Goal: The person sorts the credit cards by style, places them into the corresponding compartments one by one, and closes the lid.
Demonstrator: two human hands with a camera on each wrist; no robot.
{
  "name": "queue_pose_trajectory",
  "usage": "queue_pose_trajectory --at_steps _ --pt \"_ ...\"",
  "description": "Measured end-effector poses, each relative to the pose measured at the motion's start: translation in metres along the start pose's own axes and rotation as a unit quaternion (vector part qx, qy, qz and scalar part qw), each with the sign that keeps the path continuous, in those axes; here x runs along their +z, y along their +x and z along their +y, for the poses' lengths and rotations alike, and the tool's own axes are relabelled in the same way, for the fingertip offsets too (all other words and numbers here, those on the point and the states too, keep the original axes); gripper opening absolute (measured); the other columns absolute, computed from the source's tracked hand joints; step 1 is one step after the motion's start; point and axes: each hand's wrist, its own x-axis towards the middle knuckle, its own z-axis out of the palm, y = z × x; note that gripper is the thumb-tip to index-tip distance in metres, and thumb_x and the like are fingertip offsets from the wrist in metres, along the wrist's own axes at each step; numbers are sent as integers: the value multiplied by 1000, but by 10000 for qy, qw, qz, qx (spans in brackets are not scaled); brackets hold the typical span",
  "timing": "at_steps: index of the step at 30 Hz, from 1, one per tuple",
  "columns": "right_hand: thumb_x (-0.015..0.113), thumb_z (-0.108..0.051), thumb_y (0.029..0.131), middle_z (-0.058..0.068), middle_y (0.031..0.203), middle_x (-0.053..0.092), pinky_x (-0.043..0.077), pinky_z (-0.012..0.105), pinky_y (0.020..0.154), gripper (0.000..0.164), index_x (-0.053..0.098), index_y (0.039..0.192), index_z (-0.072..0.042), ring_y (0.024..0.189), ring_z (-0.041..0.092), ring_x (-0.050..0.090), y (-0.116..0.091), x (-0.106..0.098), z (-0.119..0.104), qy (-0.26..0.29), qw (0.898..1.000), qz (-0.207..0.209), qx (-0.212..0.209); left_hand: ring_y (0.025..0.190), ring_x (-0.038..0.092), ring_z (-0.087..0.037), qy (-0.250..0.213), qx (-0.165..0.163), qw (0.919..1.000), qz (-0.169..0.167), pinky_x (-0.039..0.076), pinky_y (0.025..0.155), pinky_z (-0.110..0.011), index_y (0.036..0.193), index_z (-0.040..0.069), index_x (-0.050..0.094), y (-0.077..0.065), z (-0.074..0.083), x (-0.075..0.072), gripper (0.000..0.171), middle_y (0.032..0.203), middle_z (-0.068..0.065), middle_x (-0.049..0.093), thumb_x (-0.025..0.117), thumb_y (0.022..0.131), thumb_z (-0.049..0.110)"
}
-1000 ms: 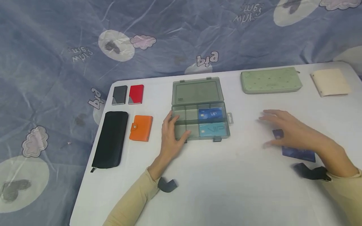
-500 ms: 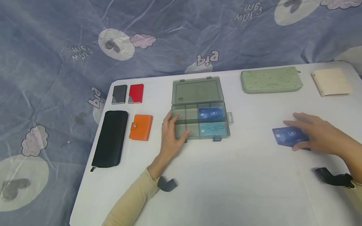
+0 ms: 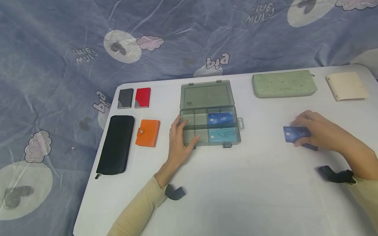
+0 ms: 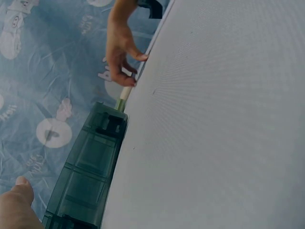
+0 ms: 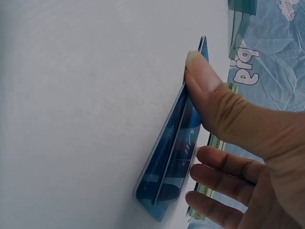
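My right hand (image 3: 317,131) pinches blue VIP cards (image 3: 296,133) by their edges at the right of the table. In the right wrist view the thumb (image 5: 202,76) lies on the long edge of the cards (image 5: 178,143), which overlap slightly fanned and tilted. A clear grey-green divided box (image 3: 200,132) lies with its lid (image 3: 206,94) folded back. A dark blue VIP card (image 3: 220,118) lies in its back right compartment, a light blue one (image 3: 222,134) in the front right. My left hand (image 3: 178,141) rests at the box's left end, fingers spread.
Left of the box lie an orange snap card holder (image 3: 148,132), a long black zip wallet (image 3: 115,144), and black (image 3: 125,98) and red (image 3: 143,97) card cases. A green zip wallet (image 3: 284,84) and a cream holder (image 3: 347,86) lie at the back right.
My right hand has moved right to the blue cards on the table, closed its thumb and fingers on them and shifted them slightly leftward. The left hand and box have stayed in place.
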Motion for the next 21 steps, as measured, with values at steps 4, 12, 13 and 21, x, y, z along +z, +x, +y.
queue_pose_trajectory --at_steps 4,12,13,21 --pt "89 -31 50 13 107 54 42 45 80 65 64 103 -4 99 29 48 2 1 1 -15 10000 -1 -34 132 29 -26 -20 -19 10000 -1 32 101 -51 135 8 41 0 1 -1 74 152 -11 20 46 86 63" --pt "87 -37 55 9 100 60 41 42 76 64 61 103 -3 90 24 50 5 -1 -6 27 9996 -175 223 133 29 -27 -41 27 10000 26 31 102 -50 135 7 42 0 1 -1 72 152 -11 20 47 86 61" --pt "87 -37 56 9 99 61 42 41 75 64 61 103 -3 89 23 51 6 -1 -8 47 9995 -185 247 133 29 -27 -39 36 10000 34 31 102 -50 134 7 42 0 1 -1 72 152 -11 20 47 86 61" --pt "85 -31 59 2 91 60 42 37 67 52 62 99 -6 79 18 50 18 1 -28 -129 9998 4 -128 133 28 -27 -34 13 10000 20 30 102 -51 134 8 42 0 1 0 72 152 -11 20 47 86 61"
